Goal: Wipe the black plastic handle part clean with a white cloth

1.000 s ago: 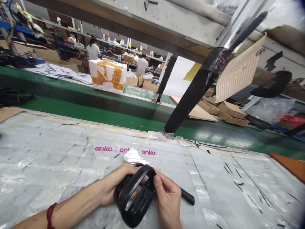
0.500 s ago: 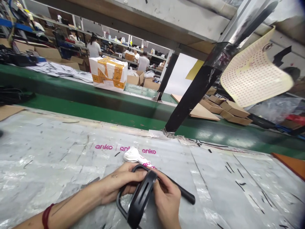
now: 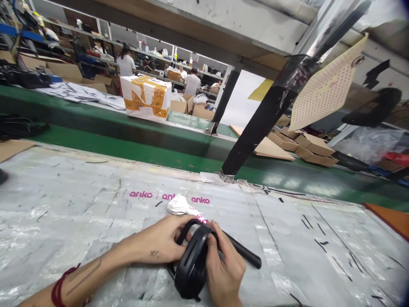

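Near the front edge of the plastic-covered grey work surface (image 3: pixel 79 204), both hands close around a black curved plastic headset part (image 3: pixel 191 266), a broad glossy band with slots along its outer face. The left hand (image 3: pixel 162 243) comes in from the near left, its fingers wrapped over the far side of the band where a thin black loop rises from it. The right hand (image 3: pixel 225 268) comes in from the near right with its thumb pressed on the top of the band and its fingers curled behind it. Each hand's grip is closed on that same part, which stands on edge, low over the surface or resting on it.

Just to the right, a slim black rod (image 3: pixel 244 255) lies on the surface, running away from under the right hand towards the right. Whether it is joined to the part cannot be told. A crumpled white cloth with pink print (image 3: pixel 182 207) sits just beyond the left fingers, touching or nearly touching the thin loop.

The risks, as I judge them, come from the glossy finish and the thin section. A thumb pressing hard on smooth plastic can slide off, and the band could twist out of both hands onto the wrinkled film. The narrow loop (the weakest-looking piece) could bend or snap if the two hands pull against each other. The cloth lies close enough to catch in the loop, and the rod could roll if the right wrist nudges it.
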A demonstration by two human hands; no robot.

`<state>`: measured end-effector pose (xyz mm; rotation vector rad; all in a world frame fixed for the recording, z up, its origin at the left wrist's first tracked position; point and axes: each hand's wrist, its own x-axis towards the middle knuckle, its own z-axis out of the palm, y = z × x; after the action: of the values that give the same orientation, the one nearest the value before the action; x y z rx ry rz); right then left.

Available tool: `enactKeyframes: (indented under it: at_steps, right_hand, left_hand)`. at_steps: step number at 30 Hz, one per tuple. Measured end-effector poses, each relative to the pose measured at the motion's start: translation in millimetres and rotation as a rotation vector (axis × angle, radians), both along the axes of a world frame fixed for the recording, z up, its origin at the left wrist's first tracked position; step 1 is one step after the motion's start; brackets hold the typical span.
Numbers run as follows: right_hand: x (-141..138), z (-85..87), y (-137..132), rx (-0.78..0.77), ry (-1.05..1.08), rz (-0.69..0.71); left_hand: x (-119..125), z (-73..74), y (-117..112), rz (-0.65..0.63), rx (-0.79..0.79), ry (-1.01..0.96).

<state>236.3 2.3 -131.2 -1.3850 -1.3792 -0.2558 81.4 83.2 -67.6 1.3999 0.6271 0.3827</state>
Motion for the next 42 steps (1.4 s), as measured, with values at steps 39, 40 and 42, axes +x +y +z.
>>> enactKeyframes:
  at_steps: [39,40,42]
  right_hand:
    - [-11.1,9.1,-5.7,-0.191,0.494,0.033]
    - [-12.5,10.1,-5.8,-0.184,0.483,0.024]
    - [-12.1,9.0,-6.2,-0.198,0.5,0.012]
  left_hand:
    - [0.8,-34.1,-8.3,0.35,0.581,0.165]
    - [0.3,-33.4,-7.5,0.35,0.563,0.151]
    - [-0.1,-29.1,-5.0,0.306,0.413,0.136]
